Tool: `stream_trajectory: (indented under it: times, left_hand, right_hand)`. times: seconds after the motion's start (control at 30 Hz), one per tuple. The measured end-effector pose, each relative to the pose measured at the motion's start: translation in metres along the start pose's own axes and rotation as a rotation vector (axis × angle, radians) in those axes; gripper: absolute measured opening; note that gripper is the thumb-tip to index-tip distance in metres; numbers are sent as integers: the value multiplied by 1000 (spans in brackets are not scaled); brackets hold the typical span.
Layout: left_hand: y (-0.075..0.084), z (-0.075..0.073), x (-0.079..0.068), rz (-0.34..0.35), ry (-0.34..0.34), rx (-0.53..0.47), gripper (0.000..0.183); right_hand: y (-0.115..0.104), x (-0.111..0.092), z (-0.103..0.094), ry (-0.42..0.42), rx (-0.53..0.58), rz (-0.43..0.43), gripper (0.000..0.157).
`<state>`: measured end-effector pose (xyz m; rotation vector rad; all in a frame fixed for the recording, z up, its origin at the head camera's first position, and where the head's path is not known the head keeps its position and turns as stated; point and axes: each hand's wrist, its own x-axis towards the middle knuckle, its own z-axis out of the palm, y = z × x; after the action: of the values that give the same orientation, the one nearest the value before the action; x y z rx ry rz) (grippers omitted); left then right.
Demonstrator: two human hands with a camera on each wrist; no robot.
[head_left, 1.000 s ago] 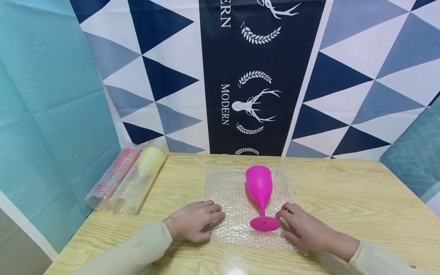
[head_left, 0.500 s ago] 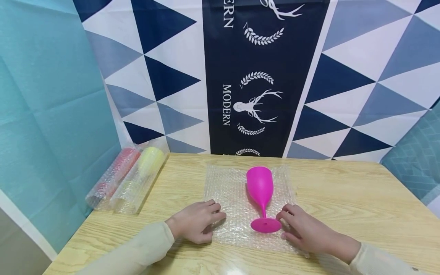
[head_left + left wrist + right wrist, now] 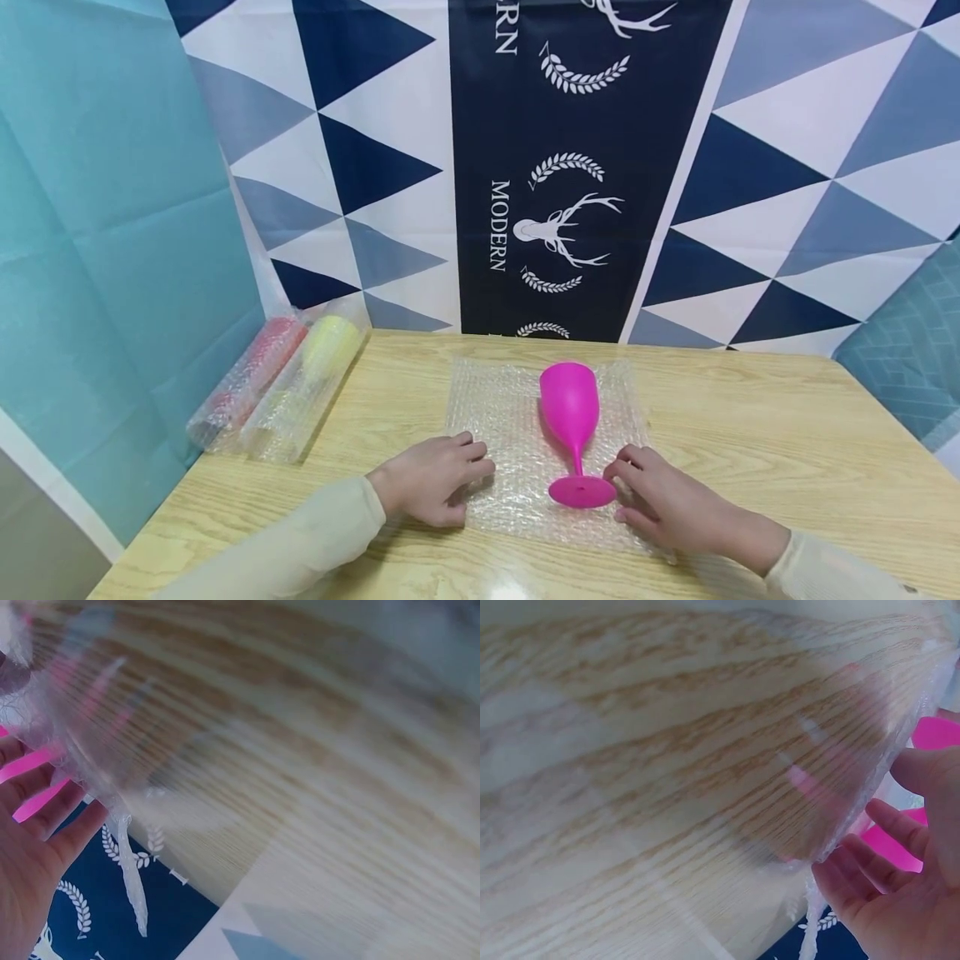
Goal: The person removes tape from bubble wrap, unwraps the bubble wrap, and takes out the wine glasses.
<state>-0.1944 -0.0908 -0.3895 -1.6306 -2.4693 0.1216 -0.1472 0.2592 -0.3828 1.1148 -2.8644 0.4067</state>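
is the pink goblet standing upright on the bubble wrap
No, the pink goblet lies on its side on the bubble wrap, its round base turned toward the head camera.

Tbl, wood-grain | bubble-wrap sht flat, ctr | red bundle + yellow bundle (both wrapped), L end
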Motion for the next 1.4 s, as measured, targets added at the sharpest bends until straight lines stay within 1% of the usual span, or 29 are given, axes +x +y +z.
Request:
stream_trajectory:
  times: [0.1,0.2,0.37,0.53,0.67,0.73,0.93,1.0,1.07,1.27,1.4]
  left_hand:
    - [-1,-1,0,-2,-4,2,35]
    - [-1,-2,0,-5,-2,-4,34]
    - [0,-3,1,-25,-22,-26,34]
    - [1,-7,3,-35,-46,-33,37]
    - [2,-7,3,-43,-66,-41,38]
    - [2,-7,3,-46,-69,-42,39]
    - [0,-7,3,-52,-70,-35,38]
    - [0,-7,3,-54,-68,-34,37]
    - [0,-7,3,-55,-65,-33,36]
    - [2,-7,3,-55,-58,-21,37]
    - [5,-6,3,-43,-54,-11,38]
  right_hand:
    - [0,2,-1,-7,5,-15,33]
    - [2,5,-5,-34,10,-37,33]
    - [6,14,-14,-104,13,-95,29]
    - [9,25,-27,-227,112,-90,22]
    - [10,31,-38,-266,182,-76,16]
    - [11,35,-45,-275,191,-66,14]
    - [13,49,-65,-304,183,4,14]
    - [14,53,-71,-310,177,42,14]
    - [14,58,-76,-317,176,97,16]
    - [14,69,-85,-302,157,254,16]
    - [16,75,-86,-293,183,392,20]
